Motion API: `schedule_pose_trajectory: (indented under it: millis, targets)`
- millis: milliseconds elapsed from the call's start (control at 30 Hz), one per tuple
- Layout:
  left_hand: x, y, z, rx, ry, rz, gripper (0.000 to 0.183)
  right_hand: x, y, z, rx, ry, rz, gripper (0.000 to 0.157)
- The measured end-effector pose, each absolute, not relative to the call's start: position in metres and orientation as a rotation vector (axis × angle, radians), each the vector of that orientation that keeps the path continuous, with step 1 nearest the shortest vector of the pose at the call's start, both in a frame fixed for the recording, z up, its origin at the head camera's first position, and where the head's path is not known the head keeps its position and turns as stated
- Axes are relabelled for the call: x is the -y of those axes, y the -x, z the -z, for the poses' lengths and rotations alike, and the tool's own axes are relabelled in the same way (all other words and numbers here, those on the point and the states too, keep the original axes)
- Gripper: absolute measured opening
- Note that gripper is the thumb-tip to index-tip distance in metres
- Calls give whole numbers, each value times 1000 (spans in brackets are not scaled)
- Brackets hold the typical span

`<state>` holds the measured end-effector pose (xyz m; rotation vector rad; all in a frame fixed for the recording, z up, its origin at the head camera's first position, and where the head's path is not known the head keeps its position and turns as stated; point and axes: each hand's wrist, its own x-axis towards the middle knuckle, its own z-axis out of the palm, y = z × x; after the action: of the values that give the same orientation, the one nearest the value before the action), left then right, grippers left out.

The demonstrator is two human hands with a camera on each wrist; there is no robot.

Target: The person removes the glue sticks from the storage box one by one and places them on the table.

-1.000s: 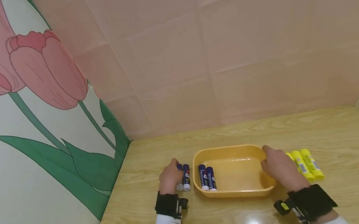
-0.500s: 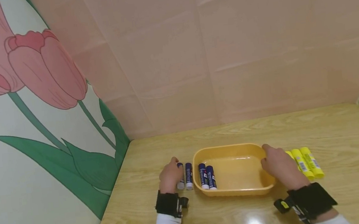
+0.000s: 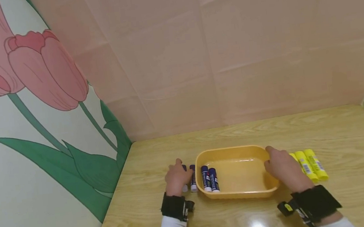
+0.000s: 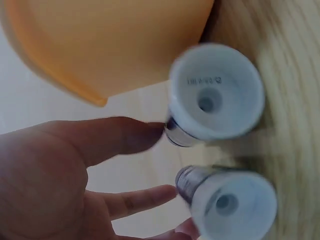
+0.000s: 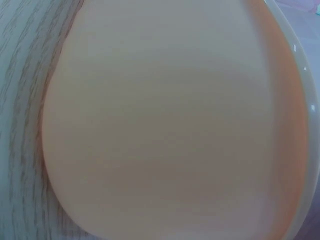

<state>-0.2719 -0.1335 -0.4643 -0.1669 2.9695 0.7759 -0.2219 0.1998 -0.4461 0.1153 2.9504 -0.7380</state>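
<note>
The yellow plastic tray (image 3: 241, 181) has two blue glue sticks with white ends (image 3: 206, 178) lying at its left end. Two more blue glue sticks lie side by side just outside its left wall: a nearer one (image 3: 193, 182) and an outer one (image 3: 185, 188) partly covered by the hand. Over this pair is my left hand (image 3: 177, 178), fingers extended. In the left wrist view, its thumb (image 4: 132, 135) reaches the stick beside the tray (image 4: 220, 95), and a fingertip is right at the other. My right hand (image 3: 282, 166) grips the tray's right rim, thumb on the inner side.
Several yellow glue sticks (image 3: 312, 165) lie on the wooden table (image 3: 238, 221) to the right of the tray, partly behind my right hand. A pinkish cloth (image 3: 230, 68) hangs at the table's back edge, and a tulip-painted wall (image 3: 40, 141) borders the left.
The nearer loose blue glue stick has shifted right, up to the tray's wall. My left hand has moved slightly right and spread its thumb. The right hand stays on the rim.
</note>
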Motion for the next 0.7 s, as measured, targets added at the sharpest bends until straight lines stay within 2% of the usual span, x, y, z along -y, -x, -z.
schedule_pose_trajectory:
  millis: [100, 333, 700]
  targets:
    - [135, 272, 463, -2987, 164, -747, 59, -200, 222, 446, -2953, -110, 732, 53]
    - [137, 271, 464, -2977, 130, -736, 68, -200, 221, 447, -2956, -107, 739, 52]
    - [137, 270, 461, -2949, 128, -745, 59, -201, 221, 447, -2945, -116, 756, 53]
